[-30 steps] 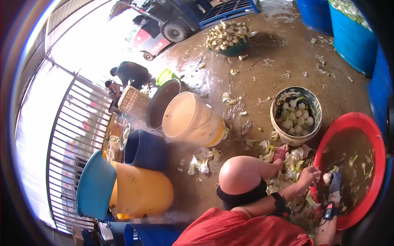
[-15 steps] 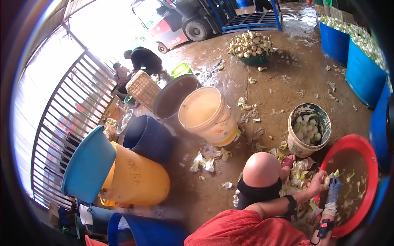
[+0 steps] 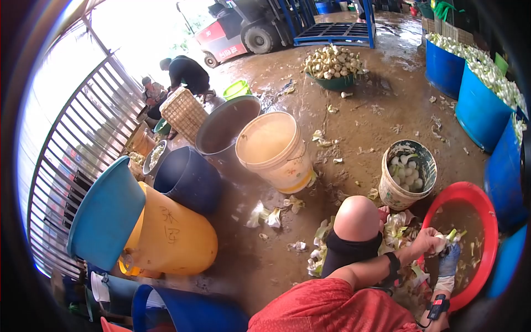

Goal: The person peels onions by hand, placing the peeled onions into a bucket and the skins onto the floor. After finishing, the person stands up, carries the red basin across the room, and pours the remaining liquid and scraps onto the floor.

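Observation:
Over the near rim of a red basin (image 3: 489,221) of murky water, my bare left hand (image 3: 427,241) is closed on a white bulb (image 3: 441,242) with a green shoot. Just to its right, my right hand (image 3: 449,258), in a blue glove, is curled close against the bulb; what its fingers grip is hidden. Pale peelings float in the water. A white bucket (image 3: 387,191) beyond my hands holds several peeled white bulbs (image 3: 406,176). Loose white and yellow-green outer leaves (image 3: 396,229) lie between my knee and the basin.
A cream bucket (image 3: 271,144), a yellow barrel (image 3: 180,232), a light blue tub (image 3: 105,216) and a dark blue tub (image 3: 188,180) stand left. Blue barrels (image 3: 481,108) full of bulbs line the right. A heaped green bowl (image 3: 337,83), forklift (image 3: 243,33) and two people are farther off.
The view has shifted slightly, moving most things left. My left hand keeps hold of the bulb, whose green shoot now shows to the right. My gloved right hand sits slightly lower against it.

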A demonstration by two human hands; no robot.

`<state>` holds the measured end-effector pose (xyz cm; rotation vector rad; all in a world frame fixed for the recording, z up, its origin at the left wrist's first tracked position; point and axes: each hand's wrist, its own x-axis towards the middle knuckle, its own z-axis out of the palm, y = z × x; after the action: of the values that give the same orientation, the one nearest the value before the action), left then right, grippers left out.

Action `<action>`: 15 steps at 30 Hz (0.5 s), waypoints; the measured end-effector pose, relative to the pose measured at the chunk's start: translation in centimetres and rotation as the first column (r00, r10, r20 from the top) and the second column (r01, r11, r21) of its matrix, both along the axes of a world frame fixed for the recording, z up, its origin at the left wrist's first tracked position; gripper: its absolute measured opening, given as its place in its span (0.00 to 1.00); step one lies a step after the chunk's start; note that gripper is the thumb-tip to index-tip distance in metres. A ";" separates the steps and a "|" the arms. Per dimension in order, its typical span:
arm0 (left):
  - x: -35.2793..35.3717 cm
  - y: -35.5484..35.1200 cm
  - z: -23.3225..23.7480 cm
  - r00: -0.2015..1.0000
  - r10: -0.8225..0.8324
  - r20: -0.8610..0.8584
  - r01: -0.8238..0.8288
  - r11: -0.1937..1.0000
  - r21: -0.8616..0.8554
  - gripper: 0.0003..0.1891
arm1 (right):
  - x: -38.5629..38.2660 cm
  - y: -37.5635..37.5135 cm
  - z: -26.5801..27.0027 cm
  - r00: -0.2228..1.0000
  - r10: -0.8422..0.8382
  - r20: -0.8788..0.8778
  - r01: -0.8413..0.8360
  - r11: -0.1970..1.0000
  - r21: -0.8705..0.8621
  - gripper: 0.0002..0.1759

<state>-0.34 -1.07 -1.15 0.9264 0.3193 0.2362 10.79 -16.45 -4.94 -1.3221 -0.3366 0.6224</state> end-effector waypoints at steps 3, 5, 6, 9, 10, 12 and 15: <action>-0.1 -0.2 0.9 0.994 -0.109 0.022 0.111 0.948 -0.298 0.14 | -4.8 2.2 6.5 0.997 -0.061 0.044 0.062 0.998 -0.031 0.16; -0.2 -0.5 1.9 0.966 -0.247 0.083 0.253 0.812 -0.525 0.20 | -2.1 1.5 1.7 0.771 -0.122 0.625 0.224 0.971 -0.087 0.19; 0.5 -0.6 0.7 0.955 -0.282 0.089 0.287 0.812 -0.508 0.22 | -2.7 1.4 3.6 0.942 -0.093 0.323 0.126 0.988 -0.086 0.18; 0.6 -1.1 0.8 0.972 -0.226 0.058 0.225 0.842 -0.490 0.20 | 0.1 -1.0 0.4 0.999 -0.015 -0.048 0.017 0.999 0.032 0.13; 0.4 -1.2 1.1 0.971 -0.190 0.146 0.237 0.856 -0.459 0.19 | 1.2 -2.1 -1.9 0.999 -0.045 -0.019 0.045 0.999 0.007 0.12; 0.1 -1.4 2.3 0.967 -0.180 0.179 0.247 0.831 -0.498 0.19 | 1.0 -2.8 -3.2 0.977 -0.078 0.197 0.111 0.980 -0.164 0.10; -0.3 -1.7 2.9 0.954 -0.172 0.246 0.283 0.793 -0.540 0.14 | -1.7 -3.2 -5.1 0.807 0.320 0.497 -0.123 0.913 -0.388 0.08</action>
<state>-0.63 -2.72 1.79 0.3316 0.0873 -0.0075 9.12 -19.66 -10.02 -1.8111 -0.9082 0.4942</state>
